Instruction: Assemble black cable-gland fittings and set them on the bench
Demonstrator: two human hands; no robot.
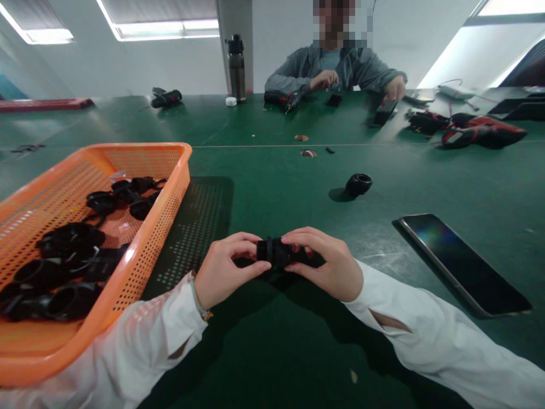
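Between my two hands, just above the green table, is a black cylindrical fitting with a raised ring round it, lying sideways. The fingers and thumb of my left hand pinch its left end. On its right part, my right hand grips with thumb and fingertips; some of the fitting is hidden behind those fingers. A separate black ring-shaped part with an open end lies on the table beyond my right hand.
At left stands an orange basket holding several black parts. A phone lies at right. Across the table a person handles a black object, near power tools and a dark bottle. Two round holes pierce the tabletop.
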